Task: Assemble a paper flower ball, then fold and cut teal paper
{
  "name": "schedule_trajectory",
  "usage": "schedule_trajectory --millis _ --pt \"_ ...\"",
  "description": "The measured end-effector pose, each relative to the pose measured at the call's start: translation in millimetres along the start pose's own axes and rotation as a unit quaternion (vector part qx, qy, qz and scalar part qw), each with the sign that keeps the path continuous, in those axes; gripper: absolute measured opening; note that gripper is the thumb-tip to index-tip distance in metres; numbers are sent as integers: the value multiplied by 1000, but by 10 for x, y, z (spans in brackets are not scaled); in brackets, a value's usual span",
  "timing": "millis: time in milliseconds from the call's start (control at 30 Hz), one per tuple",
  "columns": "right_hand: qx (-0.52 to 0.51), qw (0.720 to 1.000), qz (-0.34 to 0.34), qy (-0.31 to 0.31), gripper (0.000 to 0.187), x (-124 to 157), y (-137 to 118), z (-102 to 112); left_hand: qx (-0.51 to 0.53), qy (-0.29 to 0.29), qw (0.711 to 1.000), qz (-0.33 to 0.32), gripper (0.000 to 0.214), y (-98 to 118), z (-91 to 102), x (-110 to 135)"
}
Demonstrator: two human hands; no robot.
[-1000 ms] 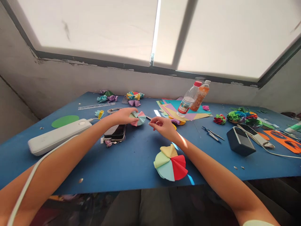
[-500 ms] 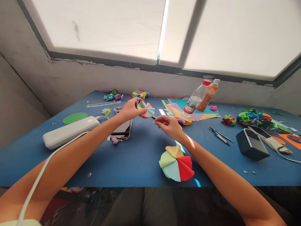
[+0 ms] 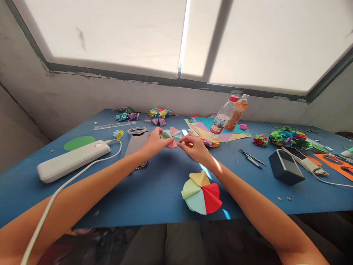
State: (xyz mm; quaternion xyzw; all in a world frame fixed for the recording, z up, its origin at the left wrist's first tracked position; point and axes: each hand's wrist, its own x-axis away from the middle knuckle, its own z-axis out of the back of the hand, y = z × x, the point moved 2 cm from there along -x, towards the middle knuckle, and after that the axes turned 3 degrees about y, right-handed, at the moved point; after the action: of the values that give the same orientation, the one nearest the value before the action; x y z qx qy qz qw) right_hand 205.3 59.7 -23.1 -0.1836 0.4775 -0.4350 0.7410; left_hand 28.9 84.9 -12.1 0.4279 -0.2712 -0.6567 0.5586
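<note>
The left grip (image 3: pixel 156 142) is closed on the pastel paper rosette (image 3: pixel 175 134), covering its left side; whether the bunched right grip (image 3: pixel 194 148), at its right edge, holds anything I cannot tell; left of the left grip, the left forearm (image 3: pixel 110 176) partly hides a phone (image 3: pixel 136 143)

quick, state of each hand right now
Left hand: closed on the pastel paper rosette.
Right hand: curled near the rosette's edge; whether it grips anything cannot be told.
</note>
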Motion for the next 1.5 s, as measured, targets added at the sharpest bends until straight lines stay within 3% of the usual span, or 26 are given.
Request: schedule_trajectory --millis 233,367,467,833,1067,1200,1367,1500 --pt "-147 985 -91 -2 28 -35 48 -29 85 48 995 28 54 -48 -78 68" --pt "-177 980 -88 6 31 -39 48 -36 132 -17 991 -7 73 26 -96 147" --pt "-142 988 -50 25 26 -38 29 -5 147 -63 987 -13 59 64 -87 181" --pt "-10 997 71 33 7 -2 -63 32 178 -72 981 35 53 -5 -140 188" --pt "34 996 49 68 2 11 -129 44 173 -96 980 -21 46 66 -101 227" --pt "13 995 7 96 21 4 -101 62 181 -112 976 -35 44 108 -80 252" --pt "-30 998 42 20 14 -30 -106 97 191 -122 972 -59 54 152 -59 289" --pt "-51 998 27 -3 17 -36 -111 110 145 -134 976 -89 36 171 -34 275"
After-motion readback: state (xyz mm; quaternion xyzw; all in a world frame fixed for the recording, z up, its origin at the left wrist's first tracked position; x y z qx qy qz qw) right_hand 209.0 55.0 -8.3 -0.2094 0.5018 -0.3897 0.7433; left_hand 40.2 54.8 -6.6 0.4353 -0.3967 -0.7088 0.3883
